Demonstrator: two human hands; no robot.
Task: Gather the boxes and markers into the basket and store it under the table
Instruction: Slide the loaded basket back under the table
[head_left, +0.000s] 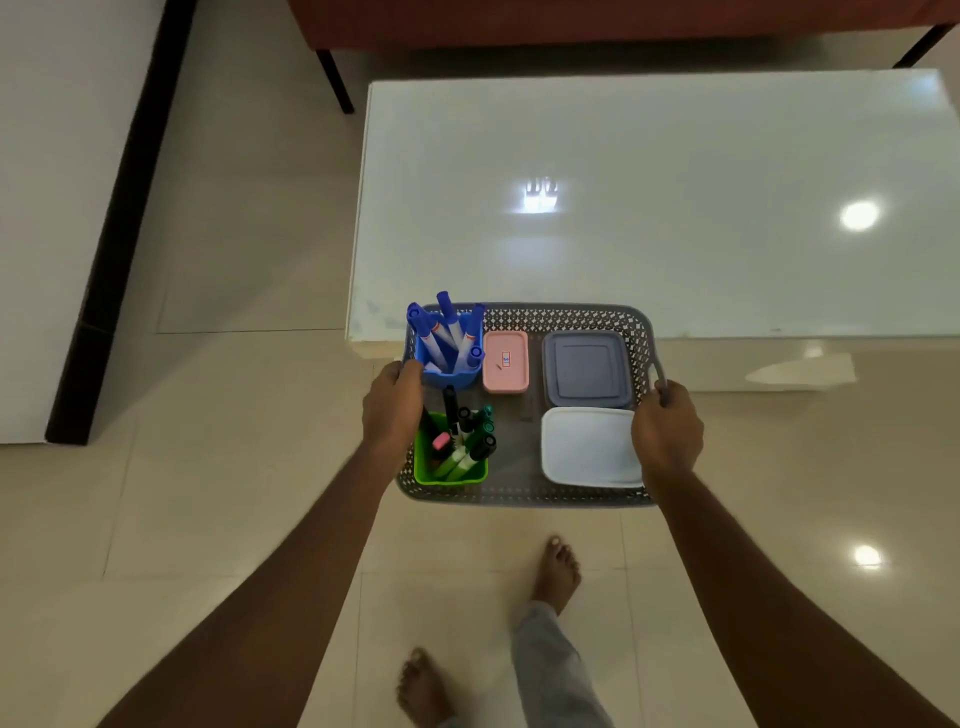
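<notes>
1. A person is standing barefoot on the glossy tiled floor (249, 395) and is holding a grey perforated plastic basket (524, 496) in front of the body, at the near edge of a white glass-topped table (649, 208).
2. The left hand (392, 410) is closing around the left handle of the basket, with the fingers curling over the rim.
3. The right hand (667, 426) is gripping the right handle (658, 370), which is showing just above the knuckles.
4. Inside the basket, at the far left, a blue cup (451, 373) is carrying blue-capped markers (447, 332) that are standing upright and leaning a little.
5. At the near left, a green cup (451, 475) is holding black and green markers (470, 441) and one pink-capped item.
6. A small pink box (505, 362) is lying just beside the blue cup.
7. A grey-blue lidded box (587, 370) is sitting at the far right, and a white lidded box (589, 448) is lying near it, at the near right.
8. The far side of the basket is overlapping the table edge in this view; I cannot tell if it is touching.
9. A dark red seat (571, 21) with black legs is standing beyond the table.
</notes>
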